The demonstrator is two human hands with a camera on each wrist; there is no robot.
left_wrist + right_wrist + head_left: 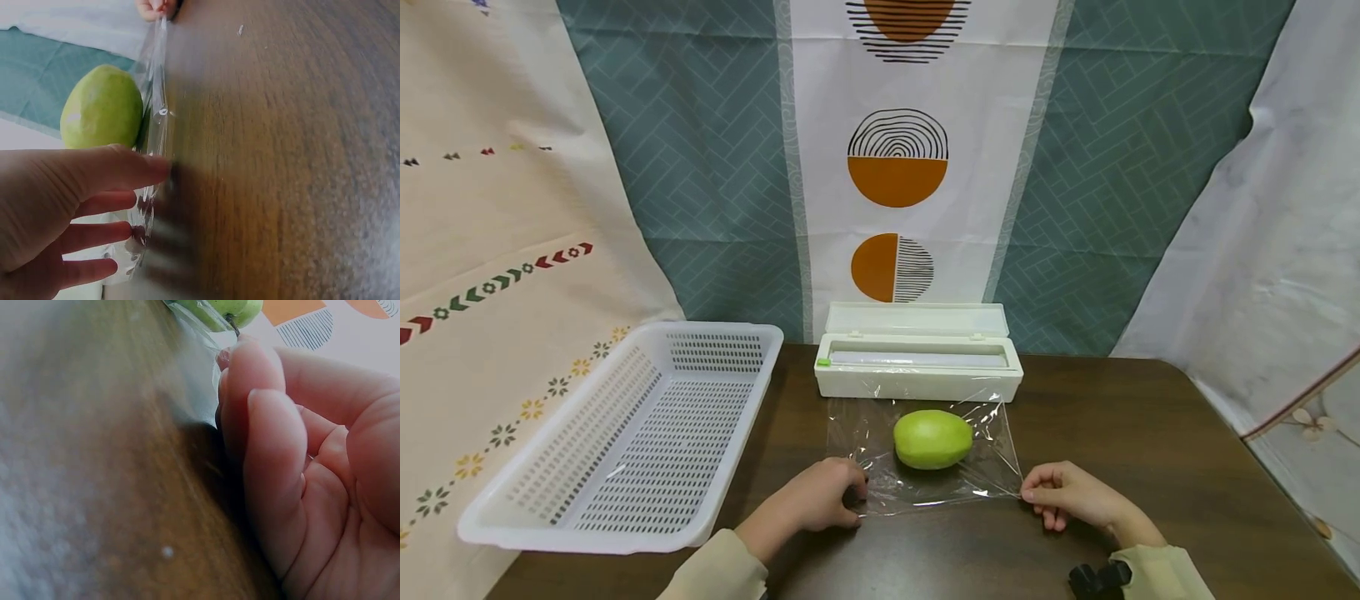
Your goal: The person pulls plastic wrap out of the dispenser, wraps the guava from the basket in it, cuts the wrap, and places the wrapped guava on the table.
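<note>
A smooth green oval fruit (932,439) with a short stem lies on a sheet of clear plastic wrap (880,492), which stretches forward from a white wrap dispenser box (917,383). At the sheet's near right corner, my right hand (1075,498) pinches the film between thumb and finger. My left hand (823,496) is at the near left corner. Its fingers (94,236) are spread apart from the thumb in the left wrist view, close to the film's edge. Whether they touch the film is hard to tell. The right fingertips (253,369) partly hide the film they hold.
To the left stands a white perforated plastic basket (730,500). The dispenser's lid (917,318) is raised, with the roll (917,359) visible inside. Everything stands on a dark wooden table (1150,417), and patterned cloths (722,167) hang behind.
</note>
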